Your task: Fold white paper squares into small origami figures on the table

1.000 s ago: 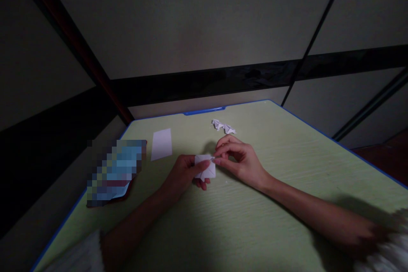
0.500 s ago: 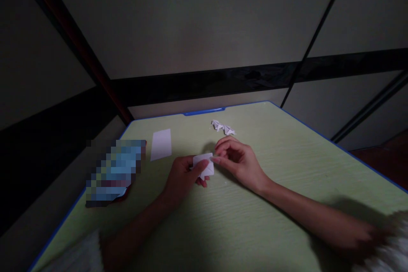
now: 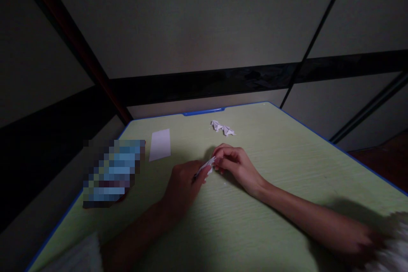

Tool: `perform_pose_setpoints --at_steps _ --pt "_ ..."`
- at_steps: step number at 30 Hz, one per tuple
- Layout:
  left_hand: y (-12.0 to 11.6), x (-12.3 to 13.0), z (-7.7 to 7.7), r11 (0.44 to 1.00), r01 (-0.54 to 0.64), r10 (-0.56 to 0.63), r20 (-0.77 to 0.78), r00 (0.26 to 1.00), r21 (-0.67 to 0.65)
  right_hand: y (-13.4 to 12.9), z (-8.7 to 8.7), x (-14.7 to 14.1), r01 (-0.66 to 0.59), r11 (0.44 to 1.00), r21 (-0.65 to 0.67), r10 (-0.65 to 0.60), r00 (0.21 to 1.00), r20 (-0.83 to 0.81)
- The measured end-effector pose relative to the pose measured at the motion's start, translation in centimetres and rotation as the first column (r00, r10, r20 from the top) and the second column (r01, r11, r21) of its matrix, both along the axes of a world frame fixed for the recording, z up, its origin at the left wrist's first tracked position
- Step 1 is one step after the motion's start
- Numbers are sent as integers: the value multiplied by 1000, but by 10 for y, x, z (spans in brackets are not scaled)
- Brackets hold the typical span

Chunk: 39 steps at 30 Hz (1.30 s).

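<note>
A small folded piece of white paper (image 3: pixel 208 167) is held above the table, tilted so that it shows nearly edge-on. My left hand (image 3: pixel 186 180) grips its left side, the thumb in front and the fingers behind. My right hand (image 3: pixel 234 163) pinches the paper's right end between thumb and fingertips; the fingers partly cover that end. Beyond my hands, two small folded paper figures (image 3: pixel 216 126) lie side by side on the table.
A flat white sheet of paper (image 3: pixel 160 145) lies at the left on the pale green table (image 3: pixel 280 153), which has a blue rim. Near the left edge sits a blurred-out bluish flat object (image 3: pixel 114 174). Dark-striped panels (image 3: pixel 204 29) stand behind the table.
The folded paper has turned from facing me to nearly edge-on. My left hand has rolled over with it, and its lower fingers are now hidden. My right hand stays at the paper's right end.
</note>
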<state>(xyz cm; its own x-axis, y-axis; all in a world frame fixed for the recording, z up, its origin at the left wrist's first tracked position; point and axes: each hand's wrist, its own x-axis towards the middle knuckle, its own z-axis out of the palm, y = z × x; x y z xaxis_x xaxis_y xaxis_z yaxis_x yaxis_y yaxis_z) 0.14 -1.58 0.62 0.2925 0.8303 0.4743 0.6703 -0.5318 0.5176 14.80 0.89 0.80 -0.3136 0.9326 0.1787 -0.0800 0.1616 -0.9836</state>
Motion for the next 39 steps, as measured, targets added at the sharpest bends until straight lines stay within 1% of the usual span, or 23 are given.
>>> perform_pose_setpoints --at_steps 5,10,14,21,23,24,26,28,29,31,33,36,39 --pt "2 -1 -7 976 60 -38 -108 993 208 0 -1 -2 48 998 -32 -46 997 56" --pt "3 -4 -10 945 71 -5 -202 979 319 -1 -1 -5 73 995 -67 -67 994 83" --pt "3 -6 -10 934 81 5 -239 971 347 -1 -1 -6 83 995 -46 -80 994 77" --pt "4 -4 -8 959 60 -11 -173 985 278 -1 -3 -4 29 999 -33 -29 1000 -5" --pt "5 -4 -6 971 59 -29 -130 991 234 -1 -4 -3 31 999 -18 -31 999 -9" --pt "5 -4 -5 980 52 -32 -103 994 191 0 -5 -3 31 999 -13 -31 999 -10" --pt "5 -5 -3 998 26 -25 -29 999 55 1 -5 -3 27 999 -18 -27 1000 -14" --pt "6 -5 -1 991 11 -1 82 997 -130 1 -6 -3 14 999 -41 -15 1000 -17" --pt "7 -5 0 974 19 17 153 988 -227 1 -6 -2 9 998 -55 -10 1000 -17" --pt "9 -4 1 919 63 62 300 952 -390 1 -6 -2 12 997 -75 -13 1000 -13" --pt "11 -4 1 857 132 107 421 901 -499 1 -5 -2 26 996 -81 -27 1000 -10" --pt "16 -3 1 787 235 124 520 845 -570 -1 -3 -2 47 996 -74 -48 999 -15" --pt "18 -4 2 758 310 86 559 825 -574 -1 -2 -2 58 996 -71 -60 998 -24"
